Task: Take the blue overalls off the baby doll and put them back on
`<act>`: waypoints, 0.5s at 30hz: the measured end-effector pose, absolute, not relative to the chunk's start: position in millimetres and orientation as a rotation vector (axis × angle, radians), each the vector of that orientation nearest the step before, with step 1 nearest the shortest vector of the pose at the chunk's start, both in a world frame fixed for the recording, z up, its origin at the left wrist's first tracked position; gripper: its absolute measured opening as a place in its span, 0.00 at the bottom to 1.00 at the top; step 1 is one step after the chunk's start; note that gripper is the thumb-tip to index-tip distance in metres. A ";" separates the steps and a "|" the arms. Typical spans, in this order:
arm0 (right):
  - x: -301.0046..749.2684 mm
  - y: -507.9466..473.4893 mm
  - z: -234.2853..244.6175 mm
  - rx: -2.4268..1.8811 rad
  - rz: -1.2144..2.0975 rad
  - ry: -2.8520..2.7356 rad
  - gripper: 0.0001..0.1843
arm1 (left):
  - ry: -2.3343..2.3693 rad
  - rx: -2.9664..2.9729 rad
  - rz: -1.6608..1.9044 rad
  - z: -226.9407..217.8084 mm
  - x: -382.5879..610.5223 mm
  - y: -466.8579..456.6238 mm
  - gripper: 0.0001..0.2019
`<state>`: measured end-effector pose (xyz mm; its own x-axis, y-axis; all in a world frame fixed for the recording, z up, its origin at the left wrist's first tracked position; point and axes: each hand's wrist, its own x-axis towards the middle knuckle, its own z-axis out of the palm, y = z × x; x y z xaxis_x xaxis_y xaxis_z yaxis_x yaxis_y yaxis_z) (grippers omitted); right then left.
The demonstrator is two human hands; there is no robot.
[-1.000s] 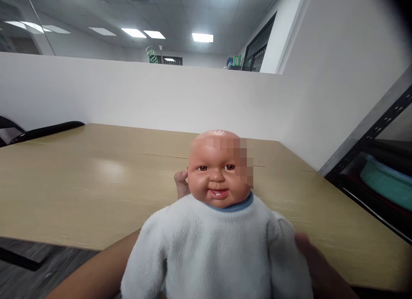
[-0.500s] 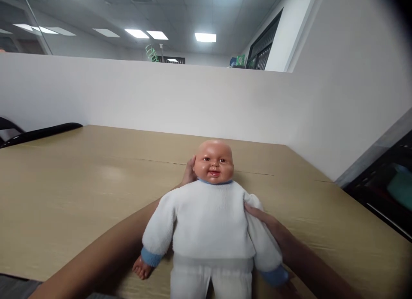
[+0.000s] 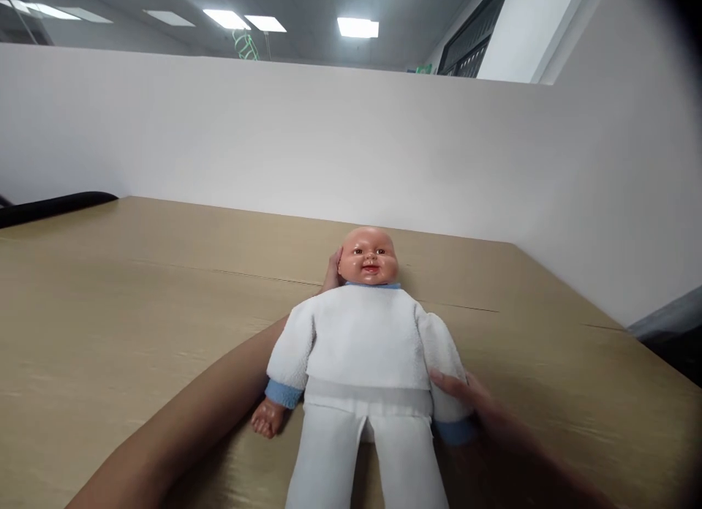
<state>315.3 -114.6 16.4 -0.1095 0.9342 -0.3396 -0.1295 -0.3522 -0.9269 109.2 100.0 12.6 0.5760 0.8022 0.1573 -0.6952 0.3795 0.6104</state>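
Note:
A baby doll (image 3: 365, 344) in a white fleece top and white trousers with blue cuffs lies face up on the wooden table (image 3: 137, 289). My left arm runs under the doll's back. My left hand (image 3: 332, 271) cups the back of its head, with only some fingers showing beside the head. My right hand (image 3: 474, 406) rests on the doll's far sleeve near the blue cuff, fingers curled against the fleece.
A white partition wall (image 3: 274, 136) stands along the table's far edge. A black chair back (image 3: 55, 205) shows at the far left. A dark shelf corner (image 3: 669, 333) is at the right edge.
The doll went from upright close to the camera to lying flat on the table. My left hand stayed behind its head; my right hand slid down the sleeve towards the cuff.

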 end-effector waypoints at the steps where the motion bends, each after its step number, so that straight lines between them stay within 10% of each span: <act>1: 315.6 -113.5 14.5 -1.325 1.566 -0.944 0.39 | 0.168 0.679 0.991 10.6 109.3 108.2 0.39; 6: 319.2 -113.5 -4.7 -1.578 1.154 -1.080 0.57 | 0.189 0.726 0.929 2.0 100.6 146.2 0.40; 15: 331.5 -115.2 -25.6 -1.614 0.896 -1.420 0.51 | 0.282 0.849 0.656 1.8 64.0 173.5 0.31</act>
